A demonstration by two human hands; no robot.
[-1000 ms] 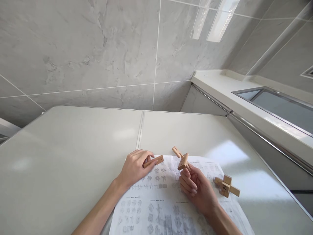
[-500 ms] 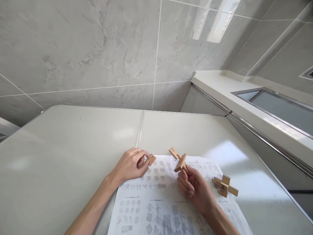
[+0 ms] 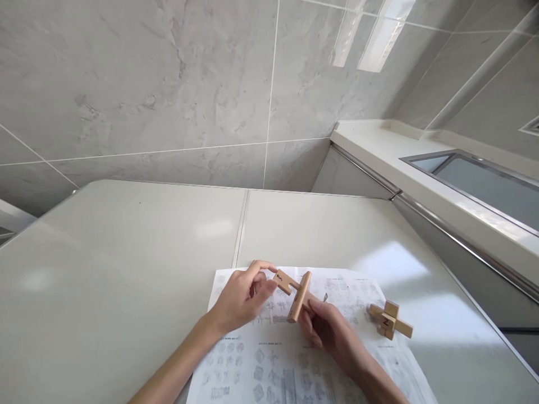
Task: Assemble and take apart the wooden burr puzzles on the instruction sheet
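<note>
Head view: holding crossed blocks (image 3: pixel 300 297) over sheet (image 3: pixel 248 381) in right hand (image 3: pixel 324 325), with left hand (image 3: pixel 241 296) narrowed at their marked end (can't tell if gripping), so could slip apart if pushed off-axis or pinched too lightly at right.

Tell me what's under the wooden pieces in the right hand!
Under the joined wooden pieces there's a paper sheet with small printed drawings. The bits right behind the wood and the right hand are covered, so I can't see what's there.
</note>
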